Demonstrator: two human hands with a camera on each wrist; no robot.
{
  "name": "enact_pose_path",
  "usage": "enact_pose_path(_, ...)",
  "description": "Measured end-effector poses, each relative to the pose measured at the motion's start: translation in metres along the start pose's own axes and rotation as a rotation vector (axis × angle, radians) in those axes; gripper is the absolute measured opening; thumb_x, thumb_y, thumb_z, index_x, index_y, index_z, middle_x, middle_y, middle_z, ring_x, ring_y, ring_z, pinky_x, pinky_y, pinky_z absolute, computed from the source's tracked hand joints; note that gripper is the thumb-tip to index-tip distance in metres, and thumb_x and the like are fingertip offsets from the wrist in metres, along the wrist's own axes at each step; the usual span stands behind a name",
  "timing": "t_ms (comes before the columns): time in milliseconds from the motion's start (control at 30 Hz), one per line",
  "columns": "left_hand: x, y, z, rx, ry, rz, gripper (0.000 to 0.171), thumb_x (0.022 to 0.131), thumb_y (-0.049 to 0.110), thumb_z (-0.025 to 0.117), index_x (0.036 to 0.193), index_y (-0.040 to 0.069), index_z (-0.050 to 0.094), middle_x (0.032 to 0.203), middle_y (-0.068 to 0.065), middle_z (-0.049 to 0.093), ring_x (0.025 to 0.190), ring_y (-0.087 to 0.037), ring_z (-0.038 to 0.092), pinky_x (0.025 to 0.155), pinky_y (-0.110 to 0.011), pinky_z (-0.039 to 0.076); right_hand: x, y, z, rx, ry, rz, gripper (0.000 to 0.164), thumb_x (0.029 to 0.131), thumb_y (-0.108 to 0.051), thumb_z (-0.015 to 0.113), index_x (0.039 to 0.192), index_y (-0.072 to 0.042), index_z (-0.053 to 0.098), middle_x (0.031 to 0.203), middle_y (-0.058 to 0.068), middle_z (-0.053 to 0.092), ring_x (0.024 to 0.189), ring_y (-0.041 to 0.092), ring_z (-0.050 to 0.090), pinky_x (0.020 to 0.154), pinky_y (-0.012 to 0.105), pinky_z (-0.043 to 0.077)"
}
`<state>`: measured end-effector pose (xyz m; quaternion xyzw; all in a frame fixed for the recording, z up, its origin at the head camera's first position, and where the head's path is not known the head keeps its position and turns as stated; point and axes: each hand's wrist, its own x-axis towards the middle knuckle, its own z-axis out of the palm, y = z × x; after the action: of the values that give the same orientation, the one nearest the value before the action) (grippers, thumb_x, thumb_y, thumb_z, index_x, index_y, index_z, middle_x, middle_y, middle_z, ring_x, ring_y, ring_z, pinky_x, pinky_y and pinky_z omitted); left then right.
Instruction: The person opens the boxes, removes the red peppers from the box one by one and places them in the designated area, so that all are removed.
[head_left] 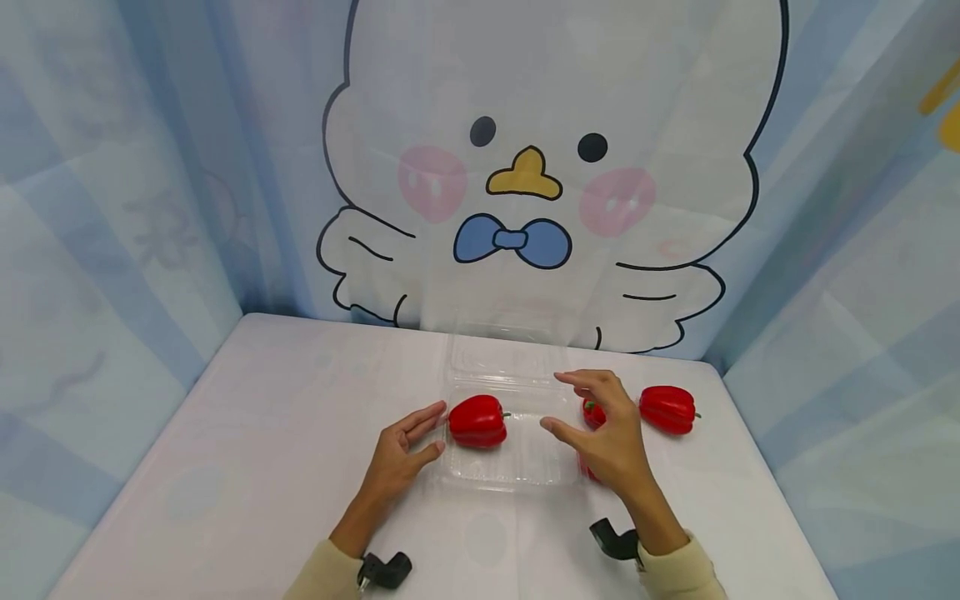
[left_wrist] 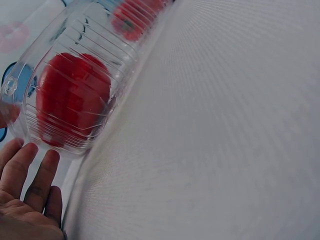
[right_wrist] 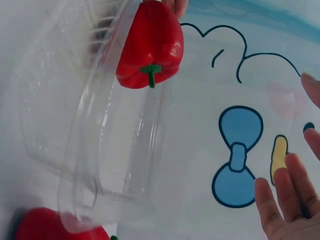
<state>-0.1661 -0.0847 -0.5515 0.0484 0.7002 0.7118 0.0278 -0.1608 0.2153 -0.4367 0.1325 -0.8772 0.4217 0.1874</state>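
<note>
A clear plastic clamshell container (head_left: 517, 479) lies opened out, its lid (head_left: 502, 358) leaning back toward the curtain. One red bell pepper (head_left: 477, 422) rests in its left part, green stem pointing right; the right wrist view shows this pepper (right_wrist: 152, 47) above the container wall. My left hand (head_left: 401, 446) has its fingertips right at the container's left side, fingers loosely extended. My right hand (head_left: 607, 429) hovers over the container's right side, thumb and fingers spread apart with nothing between them. It partly hides two red bell peppers, one of them a pepper (head_left: 592, 413) beyond the container's right edge.
Another red bell pepper (head_left: 667, 409) lies farther right on the white tabletop (head_left: 300, 400). Behind the table hangs a blue and white curtain (head_left: 517, 292) with a cartoon bird, and more curtain closes off both sides. Black wrist mounts (head_left: 386, 571) sit at both sleeves.
</note>
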Motion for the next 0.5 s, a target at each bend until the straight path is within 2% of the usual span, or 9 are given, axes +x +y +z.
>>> enact_pose_path(200,0.000,0.001,0.000,0.003,0.001,0.004,0.059,0.095,-0.001,0.074,0.151,0.015,0.060,0.155,0.000,0.061,0.149,-0.020,0.054,0.117,-0.026,0.045,-0.001,0.000,0.018,0.089,-0.010,0.015,0.063,0.077,-0.019,0.096,0.134,-0.026,0.072,0.135,-0.001,0.064,0.127,0.024,0.062,0.108,0.012,0.049)
enact_pose_path(400,0.000,0.001,0.000,0.013,-0.002,0.020,0.059,0.096,-0.002,0.073,0.152,0.012,0.059,0.157,-0.004,0.060,0.151,-0.023,0.052,0.119,-0.029,0.043,-0.004,0.001,0.036,0.101,-0.018,0.037,0.060,0.076,-0.020,0.096,0.132,-0.024,0.074,0.133,0.000,0.067,0.125,0.025,0.063,0.112,0.041,0.056)
enact_pose_path(500,0.000,0.000,0.000,0.004,-0.007,0.016,0.059,0.096,-0.002,0.073,0.152,0.012,0.059,0.157,-0.004,0.059,0.151,-0.023,0.052,0.121,-0.032,0.042,-0.006,0.002,0.045,0.118,-0.037,0.058,0.060,0.076,-0.019,0.097,0.131,-0.024,0.074,0.133,0.001,0.067,0.125,0.024,0.063,0.112,0.049,0.056)
